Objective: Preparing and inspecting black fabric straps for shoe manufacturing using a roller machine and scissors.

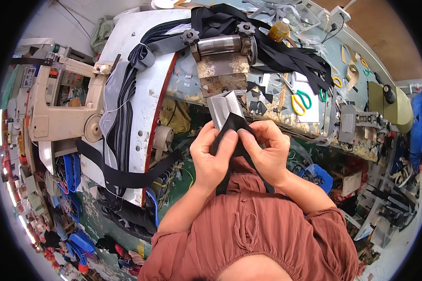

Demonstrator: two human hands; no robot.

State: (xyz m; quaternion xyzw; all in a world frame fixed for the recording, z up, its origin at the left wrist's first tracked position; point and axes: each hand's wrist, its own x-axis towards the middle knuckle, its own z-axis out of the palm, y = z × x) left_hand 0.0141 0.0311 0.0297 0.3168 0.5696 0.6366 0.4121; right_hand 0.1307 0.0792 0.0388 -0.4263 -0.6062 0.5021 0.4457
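- Both hands meet near the middle of the frame, working over one black strip (235, 122), whose upper end sits there, just below a silver metal channel (226, 107).
- The left hand (211, 152) has its thumb and fingers drawn narrow on the strip; that grip holds the fabric's left side.
- The right hand (270, 147) likewise has a narrow grip, thumb against fingers, holding the right side.
- As I see it, the strip's upper end comes to a folded corner pointing to the top of the frame; its long axis runs roughly up and down, and its tails hang toward the brown-red garment (244, 225) at lower centre.
- The channel's long axis slants a little, from upper left to lower right, its near end partly behind the fabric. I cannot tell whether the fingers touch the metal.
- Above the channel, toward the top of the frame, stands a roller machine (220, 45) with two dark knobs, its roller lying crosswise.
- Right of it, on the scrap-littered surface (286, 122), lie scissors with yellow and green loops (297, 104).
- A yellow bottle (279, 30) stands at upper right of centre.
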